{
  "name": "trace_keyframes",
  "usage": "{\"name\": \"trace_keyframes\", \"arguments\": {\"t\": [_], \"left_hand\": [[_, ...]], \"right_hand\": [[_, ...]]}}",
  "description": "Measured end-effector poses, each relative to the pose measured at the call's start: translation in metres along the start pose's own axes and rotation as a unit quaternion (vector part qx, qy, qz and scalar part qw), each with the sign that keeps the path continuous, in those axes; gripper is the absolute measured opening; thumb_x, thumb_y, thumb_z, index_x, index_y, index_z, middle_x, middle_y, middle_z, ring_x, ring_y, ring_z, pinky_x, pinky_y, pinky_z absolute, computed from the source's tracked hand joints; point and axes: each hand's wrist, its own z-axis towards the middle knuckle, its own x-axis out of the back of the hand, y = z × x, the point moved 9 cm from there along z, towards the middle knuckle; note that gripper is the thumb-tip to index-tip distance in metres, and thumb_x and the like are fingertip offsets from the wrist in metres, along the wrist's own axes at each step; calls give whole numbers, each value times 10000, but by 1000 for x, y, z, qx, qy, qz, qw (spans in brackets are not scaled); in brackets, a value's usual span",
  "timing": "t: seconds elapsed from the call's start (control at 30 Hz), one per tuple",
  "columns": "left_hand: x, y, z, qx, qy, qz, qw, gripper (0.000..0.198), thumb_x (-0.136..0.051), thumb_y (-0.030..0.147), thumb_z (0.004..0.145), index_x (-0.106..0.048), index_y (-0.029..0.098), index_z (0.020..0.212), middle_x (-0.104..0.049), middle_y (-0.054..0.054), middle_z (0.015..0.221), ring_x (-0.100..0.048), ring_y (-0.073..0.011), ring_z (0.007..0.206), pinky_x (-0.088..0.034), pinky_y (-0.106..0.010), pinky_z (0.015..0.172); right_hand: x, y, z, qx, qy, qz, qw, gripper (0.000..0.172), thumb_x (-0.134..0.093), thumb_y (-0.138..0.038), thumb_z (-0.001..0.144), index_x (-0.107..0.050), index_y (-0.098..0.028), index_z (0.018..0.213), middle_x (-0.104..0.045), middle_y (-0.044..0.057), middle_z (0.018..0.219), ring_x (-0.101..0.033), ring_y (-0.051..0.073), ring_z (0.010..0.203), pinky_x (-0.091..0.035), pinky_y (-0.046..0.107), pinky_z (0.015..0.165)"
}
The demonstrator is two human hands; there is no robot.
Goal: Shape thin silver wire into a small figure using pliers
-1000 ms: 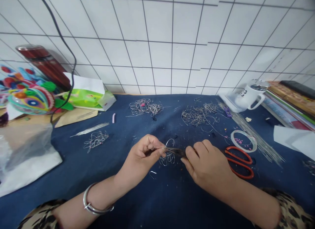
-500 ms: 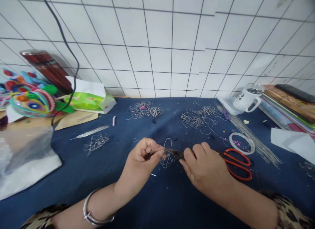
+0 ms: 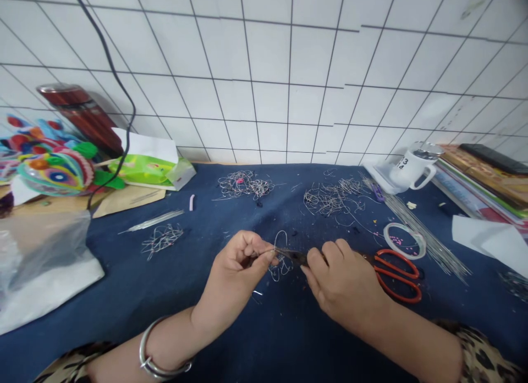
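Observation:
My left hand (image 3: 243, 259) is closed in a pinch, thumb against forefinger, on a thin silvery wire (image 3: 281, 232) bent up into a loop. My right hand (image 3: 340, 270) wraps round dark, narrow-jawed pliers (image 3: 296, 256); their handles are hidden in the palm. The tips of the pliers meet the wire right beside my left fingertips. Below them on the cloth lies a small heap of bent wire pieces (image 3: 280, 268). Scissors with red handles (image 3: 398, 276) rest just right of my right hand, their blades mostly hidden behind it.
The dark blue cloth (image 3: 198, 295) bears tangled wire heaps (image 3: 330, 198) at the back and straight wires (image 3: 433, 240) at right. Near them are a round lid with pink beads (image 3: 404, 241) and a white mug (image 3: 414, 168). A plastic bag (image 3: 45, 273) lies left.
Hardly anything differs. Both hands keep the same grip and place, and the view has shifted very slightly.

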Motion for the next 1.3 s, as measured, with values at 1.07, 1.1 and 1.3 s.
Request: {"name": "trace_keyframes", "arguments": {"t": [1.07,1.1,1.3], "left_hand": [[8,-14,19,70,-73,-68,992,74,-590,158,815,-516,160,817,-614,-7,788,-556,-85,679,-436,-198,652],[8,-15,19,75,-75,-69,992,71,-589,159,815,-518,160,817,-612,-8,788,-550,-85,674,-433,-197,641],[10,-20,22,93,-72,-71,990,56,-586,157,814,-530,159,812,-612,-15,786,-539,-84,663,-426,-193,628]], "right_hand": [[-60,33,0,-46,-97,188,976,227,-431,-314,858,-534,-186,1014,-500,78,924,-455,215,877,-387,378,772],[-61,30,0,-38,-105,183,977,211,-441,-306,852,-542,-192,997,-497,76,924,-453,214,875,-386,375,766],[-63,22,-1,-10,-119,165,979,190,-484,-300,833,-548,-199,981,-498,71,944,-438,220,898,-375,373,763]]}}
